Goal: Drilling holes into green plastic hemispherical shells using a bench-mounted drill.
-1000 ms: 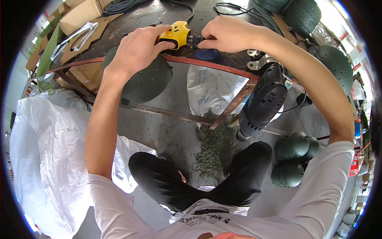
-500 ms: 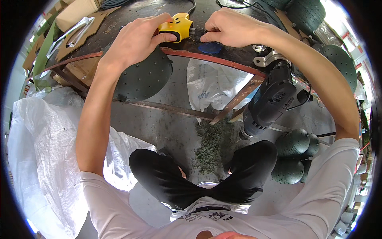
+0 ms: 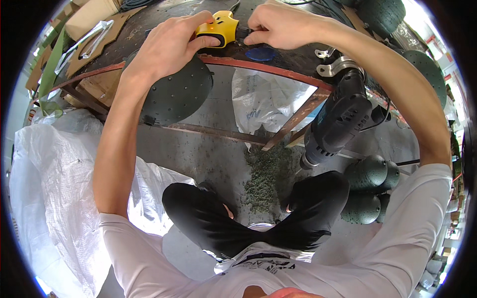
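My left hand [image 3: 171, 47] is closed round a yellow extension socket [image 3: 224, 29] with black trim, held over the table's near edge. A cable runs from its far side. Facing it, my right hand [image 3: 285, 25] pinches a dark plug [image 3: 243, 33], which sits against the socket's right side. How deep its pins go cannot be made out. A flat blue piece [image 3: 261, 53] lies on the table just below the plug. Under my left wrist, a dark green rounded shell [image 3: 181, 94] studded with small knobs hangs at the table's edge.
A black power drill [image 3: 338, 116] is fixed at the table edge by a metal clamp [image 3: 339, 66], bit pointing down. More green shells [image 3: 367, 174] are stacked on the floor at right. Green shavings [image 3: 266, 179] lie between my feet. White plastic sheeting [image 3: 64, 184] fills the left.
Both hands have shifted slightly up in the picture. My right hand has moved a little left, bringing the plug closer to the yellow socket, which stays in my left hand.
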Demonstrator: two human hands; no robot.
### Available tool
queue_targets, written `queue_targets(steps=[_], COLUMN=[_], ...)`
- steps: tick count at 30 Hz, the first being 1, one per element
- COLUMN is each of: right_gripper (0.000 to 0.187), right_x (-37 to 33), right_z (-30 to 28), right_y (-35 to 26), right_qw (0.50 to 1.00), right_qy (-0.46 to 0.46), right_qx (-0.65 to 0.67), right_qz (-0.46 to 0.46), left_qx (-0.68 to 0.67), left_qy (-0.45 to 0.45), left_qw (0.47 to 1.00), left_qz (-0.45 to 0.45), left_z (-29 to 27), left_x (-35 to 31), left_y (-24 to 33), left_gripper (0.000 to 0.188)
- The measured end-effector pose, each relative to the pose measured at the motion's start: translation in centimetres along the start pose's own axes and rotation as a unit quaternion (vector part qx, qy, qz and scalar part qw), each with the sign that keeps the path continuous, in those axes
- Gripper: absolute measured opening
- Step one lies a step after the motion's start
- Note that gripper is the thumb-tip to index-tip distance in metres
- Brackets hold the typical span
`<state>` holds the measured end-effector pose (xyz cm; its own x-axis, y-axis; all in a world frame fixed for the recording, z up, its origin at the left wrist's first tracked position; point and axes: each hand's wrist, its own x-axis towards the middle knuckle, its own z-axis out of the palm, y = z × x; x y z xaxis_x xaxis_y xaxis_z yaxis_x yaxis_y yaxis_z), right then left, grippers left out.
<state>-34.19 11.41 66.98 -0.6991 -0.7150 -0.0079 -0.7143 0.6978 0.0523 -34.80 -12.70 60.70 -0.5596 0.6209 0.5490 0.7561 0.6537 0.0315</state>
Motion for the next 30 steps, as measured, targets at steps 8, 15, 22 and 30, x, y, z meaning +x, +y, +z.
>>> queue_targets(steps=[8,15,22,30], right_gripper=[0.041,0.044,0.027,0.036], right_x=[0.7,-2.8,-14.5,-23.7], right_z=[-0.6,-4.1,-0.8,9.9], right_y=[-0.3,-3.8,-15.1,-21.0], right_qw=[1.0,0.997,0.895,0.874], right_qy=[-0.022,-0.011,0.293,0.058], right_qx=[-0.001,-0.072,0.334,0.48], right_qz=[-0.019,0.023,-0.03,-0.053], left_qx=[0.008,-0.056,-0.152,-0.292], left_qy=[-0.036,0.095,0.19,0.092], left_qw=[0.999,0.989,0.941,0.906], left_qz=[-0.039,-0.097,-0.233,-0.292], left_z=[-1.2,-3.7,-8.2,-7.8], left_x=[0.0,-4.0,-11.5,-16.0], left_y=[0.7,3.8,15.2,26.8], left_gripper=[0.038,0.024,0.026,0.023])
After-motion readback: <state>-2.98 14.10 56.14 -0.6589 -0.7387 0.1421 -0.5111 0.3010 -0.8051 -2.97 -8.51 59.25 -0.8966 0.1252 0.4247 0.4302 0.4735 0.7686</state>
